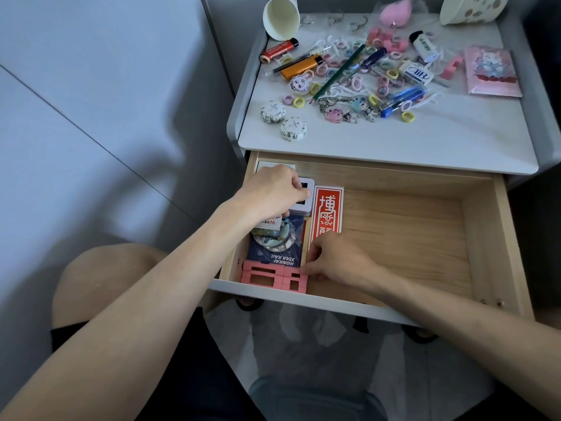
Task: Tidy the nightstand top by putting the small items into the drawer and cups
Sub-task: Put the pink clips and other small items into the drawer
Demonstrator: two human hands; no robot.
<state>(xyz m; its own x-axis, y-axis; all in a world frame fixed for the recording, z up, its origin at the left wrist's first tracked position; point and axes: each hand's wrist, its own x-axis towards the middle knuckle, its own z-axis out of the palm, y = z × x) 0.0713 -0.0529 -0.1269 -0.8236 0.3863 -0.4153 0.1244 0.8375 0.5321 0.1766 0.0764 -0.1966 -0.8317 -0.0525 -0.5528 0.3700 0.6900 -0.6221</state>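
Note:
The wooden drawer [403, 238] stands pulled out below the nightstand top [379, 141]. At the drawer's back left, my left hand [273, 189] grips a small white box with a dark window [303, 199]. At the front, my right hand [337, 259] pinches the right end of pink slotted blocks [273, 276]. Between them lie a blue card pack [273, 253], a round badge and a red card [328, 212]. Two paper cups [280, 16] [470, 7] stand at the back of the top, among hair rings, pens, lighters and keychains.
Two round patterned tins [282, 120] sit near the top's front left. A pink booklet [491, 71] lies at the right. The drawer's right half shows bare wood. My bent left knee [100, 284] is left of the drawer, and a grey wall lies further left.

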